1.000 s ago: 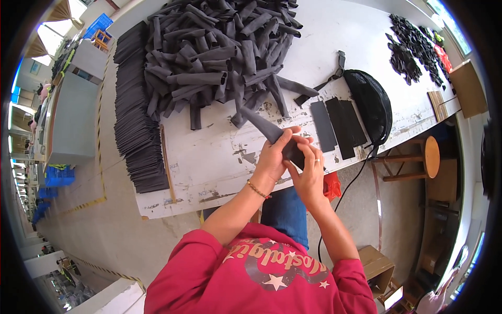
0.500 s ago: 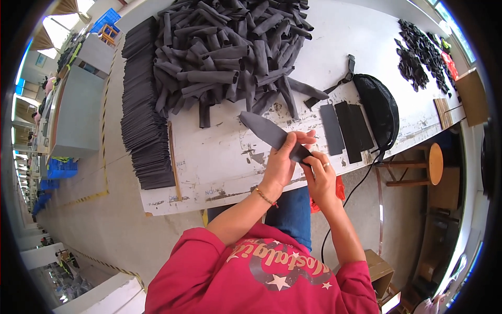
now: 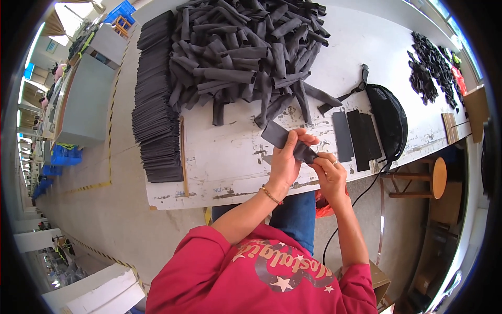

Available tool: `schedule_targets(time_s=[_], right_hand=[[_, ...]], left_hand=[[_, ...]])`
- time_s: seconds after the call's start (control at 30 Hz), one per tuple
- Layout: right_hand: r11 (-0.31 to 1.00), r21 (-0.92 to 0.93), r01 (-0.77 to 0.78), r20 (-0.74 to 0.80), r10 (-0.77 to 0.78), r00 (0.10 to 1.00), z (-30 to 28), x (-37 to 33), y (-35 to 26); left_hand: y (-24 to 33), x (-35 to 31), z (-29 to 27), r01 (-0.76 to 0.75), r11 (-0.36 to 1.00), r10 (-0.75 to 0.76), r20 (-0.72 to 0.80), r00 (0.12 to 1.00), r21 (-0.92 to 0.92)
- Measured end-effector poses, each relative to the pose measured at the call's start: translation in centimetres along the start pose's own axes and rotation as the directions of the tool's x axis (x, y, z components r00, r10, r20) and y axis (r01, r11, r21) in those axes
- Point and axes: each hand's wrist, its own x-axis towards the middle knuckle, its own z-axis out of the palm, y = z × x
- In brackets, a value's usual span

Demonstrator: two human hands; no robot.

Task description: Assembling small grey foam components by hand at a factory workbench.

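One dark grey fabric strip point(image 3: 285, 138) is held by both hands just above the near edge of the white worktable point(image 3: 230, 167). The left hand point(image 3: 287, 162) closes around the strip's middle, thumb on top; the right hand point(image 3: 328, 172) pinches its near right end between fingertips. To the right, three flat black rectangular pieces point(image 3: 355, 136) lie side by side on the table, next to one black pouch with a strap point(image 3: 389, 120). On the far side sits one large loose heap of grey rolled strips point(image 3: 246, 57), too many to count. At the left edge stands one long stack of flat dark sheets point(image 3: 154, 99). One smaller pile of black pieces point(image 3: 426, 73) lies far right. One round wooden stool point(image 3: 436, 178) stands near right.
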Motion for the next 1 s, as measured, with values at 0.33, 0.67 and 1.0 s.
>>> schedule_targets(time_s=[0.33,0.67,1.0], right_hand=[[0.999,0.03,-0.029,0.027,0.028,0.999,0.8,0.6,0.5],[0.994,0.059,-0.092,0.082,0.088,0.993,1.3,0.8,0.3],[0.631,0.69,-0.354,-0.118,0.581,0.805,3.3,-0.7,-0.6]], left_hand=[[-0.1,0.0,-0.7,0.001,1.0,-0.001,0.018,1.0,-0.022],[0.4,0.5,-1.4,0.024,1.0,-0.024,0.016,1.0,0.0],[1.3,0.9,-1.3,0.02,1.0,-0.017,0.123,0.992,-0.02]])
